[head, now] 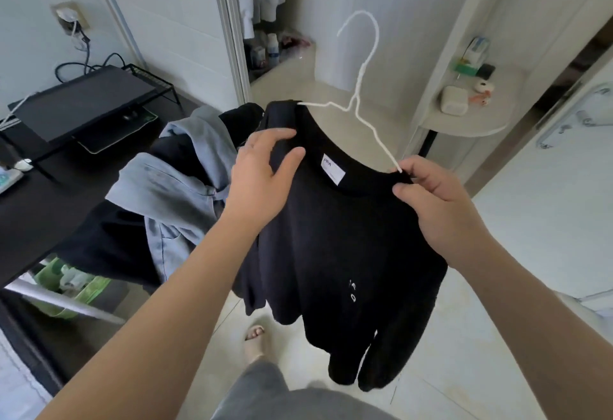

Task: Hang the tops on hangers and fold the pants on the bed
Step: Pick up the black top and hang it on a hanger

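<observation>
Black desk (49, 207) left, shelf (464, 124) right.
Riser (86, 101) on the desk (cables (71, 66) up to a wall socket (69, 18)); a white box (452, 103), perhaps, on the shelf.

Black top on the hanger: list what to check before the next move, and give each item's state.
1. Hanger end inside the shoulder of the top under the left hand: ok.
2. Other hanger end inside the second shoulder: not ok; the wire only enters the collar at the right hand.
3. Right hand pinching the collar: ok.
4. Hook free above the top: ok.
5. Sleeves hanging untangled: cannot tell.
</observation>
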Demonstrator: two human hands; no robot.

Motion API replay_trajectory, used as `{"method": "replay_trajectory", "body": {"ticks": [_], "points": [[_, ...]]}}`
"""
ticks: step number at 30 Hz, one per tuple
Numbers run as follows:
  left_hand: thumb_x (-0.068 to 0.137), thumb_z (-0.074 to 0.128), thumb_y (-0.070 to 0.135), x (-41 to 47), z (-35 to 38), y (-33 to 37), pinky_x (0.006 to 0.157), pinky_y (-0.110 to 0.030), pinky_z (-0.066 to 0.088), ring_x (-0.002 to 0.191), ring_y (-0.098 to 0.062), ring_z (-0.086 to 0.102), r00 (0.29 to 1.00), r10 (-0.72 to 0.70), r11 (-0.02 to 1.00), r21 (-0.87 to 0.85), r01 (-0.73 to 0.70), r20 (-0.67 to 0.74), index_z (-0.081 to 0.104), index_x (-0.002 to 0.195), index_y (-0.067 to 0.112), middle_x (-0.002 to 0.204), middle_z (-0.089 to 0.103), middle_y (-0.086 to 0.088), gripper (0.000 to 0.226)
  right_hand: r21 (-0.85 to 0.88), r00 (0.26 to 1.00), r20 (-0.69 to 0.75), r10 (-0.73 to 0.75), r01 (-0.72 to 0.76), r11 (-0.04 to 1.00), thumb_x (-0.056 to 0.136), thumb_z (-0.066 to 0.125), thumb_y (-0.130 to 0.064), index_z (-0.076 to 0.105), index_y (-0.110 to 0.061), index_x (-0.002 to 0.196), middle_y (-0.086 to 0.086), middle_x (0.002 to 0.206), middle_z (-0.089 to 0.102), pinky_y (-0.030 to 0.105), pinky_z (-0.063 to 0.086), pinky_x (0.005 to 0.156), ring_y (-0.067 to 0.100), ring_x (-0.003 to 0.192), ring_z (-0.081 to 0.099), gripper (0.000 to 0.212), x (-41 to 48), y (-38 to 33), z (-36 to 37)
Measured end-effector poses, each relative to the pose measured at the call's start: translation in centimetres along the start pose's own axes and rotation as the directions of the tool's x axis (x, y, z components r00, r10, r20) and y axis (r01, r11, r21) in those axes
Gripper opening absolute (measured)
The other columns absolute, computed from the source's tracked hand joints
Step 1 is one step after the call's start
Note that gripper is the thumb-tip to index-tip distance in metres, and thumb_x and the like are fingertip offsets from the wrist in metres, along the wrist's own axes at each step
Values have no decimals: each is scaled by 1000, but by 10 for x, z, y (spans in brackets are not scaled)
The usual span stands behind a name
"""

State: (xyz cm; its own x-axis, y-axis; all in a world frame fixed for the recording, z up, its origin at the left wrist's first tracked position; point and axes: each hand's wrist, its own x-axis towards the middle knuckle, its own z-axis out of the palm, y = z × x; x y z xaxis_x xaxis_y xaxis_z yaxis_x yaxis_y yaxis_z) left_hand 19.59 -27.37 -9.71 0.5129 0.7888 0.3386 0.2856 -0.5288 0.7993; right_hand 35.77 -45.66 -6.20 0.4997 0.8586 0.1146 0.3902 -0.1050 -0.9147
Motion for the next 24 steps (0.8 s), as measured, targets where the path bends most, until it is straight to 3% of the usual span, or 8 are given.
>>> {"method": "replay_trajectory", "body": {"ticks": [2, 4, 6, 8, 14, 19, 22, 24], "points": [[99, 61, 31, 16, 1, 7, 85, -15, 48, 97, 9, 59, 997, 41, 994, -106, -33, 72, 67, 111, 32, 103, 67, 23, 13, 6, 995, -96, -16, 17, 1000, 92, 51, -17, 67, -32, 88, 9, 80, 66, 38, 48, 72, 30, 74, 63, 23, 23, -14, -1], [98, 63, 30, 36, 3, 14, 69, -5, 42, 77, 16, 59, 990, 103, 986, -144, -88, 99, 70, 100, 30, 92, 69, 25, 8, 14, 984, -174, -33, 36, 999, 90, 51, -19, 67, -29, 87, 7, 76, 64, 35, 47, 70, 21, 68, 60, 20, 52, -30, -1], [97, 64, 32, 62, 3, 21, 72, -4, 41, 82, 13, 61, 980, 152, 973, -192, -126, 129, 72, 95, 29, 91, 70, 23, 8, 9, 971, -235, -55, 58, 998, 86, 51, -21, 65, -23, 86, 1, 72, 60, 35, 46, 70, 14, 69, 57, 15, 86, -47, -2], [96, 65, 34, 93, 2, 27, 79, -6, 43, 92, 4, 65, 967, 195, 957, -245, -153, 161, 72, 92, 30, 92, 71, 20, 9, -8, 949, -301, -96, 98, 995, 82, 52, -22, 63, -16, 85, 0, 72, 56, 34, 43, 69, 15, 69, 53, 13, 123, -64, -2], [92, 66, 41, 193, -9, 32, 79, -14, 48, 86, -4, 66, 901, 383, 893, -332, -304, 204, 66, 82, 22, 82, 68, 14, 22, -73, 868, -457, -194, 180, 981, 82, 52, -17, 65, -10, 88, 4, 74, 58, 33, 43, 68, 17, 69, 52, 15, 243, -120, 8], [77, 63, 66, 268, -22, 30, 83, -21, 48, 96, 0, 58, 879, 402, 906, -254, -340, 257, 59, 94, 32, 94, 62, 18, 38, -55, 799, -558, -225, 236, 970, 87, 49, -6, 60, 3, 92, 11, 73, 50, 32, 35, 62, 20, 67, 44, 15, 335, -171, 14], [69, 62, 75, 309, -24, 32, 88, -31, 50, 97, 1, 56, 888, 377, 924, -176, -340, 263, 51, 102, 36, 102, 57, 21, 52, -45, 765, -600, -236, 262, 964, 89, 47, -6, 57, -8, 81, 5, 67, 46, 29, 32, 57, 17, 64, 41, 13, 384, -200, 16], [73, 68, 68, 336, -22, 35, 88, -39, 50, 93, -3, 56, 910, 353, 935, -116, -336, 217, 45, 104, 33, 101, 54, 19, 51, -28, 747, -617, -249, 295, 955, 89, 46, -4, 49, -15, 72, -1, 63, 43, 26, 33, 54, 16, 61, 40, 20, 417, -221, 15]]}}
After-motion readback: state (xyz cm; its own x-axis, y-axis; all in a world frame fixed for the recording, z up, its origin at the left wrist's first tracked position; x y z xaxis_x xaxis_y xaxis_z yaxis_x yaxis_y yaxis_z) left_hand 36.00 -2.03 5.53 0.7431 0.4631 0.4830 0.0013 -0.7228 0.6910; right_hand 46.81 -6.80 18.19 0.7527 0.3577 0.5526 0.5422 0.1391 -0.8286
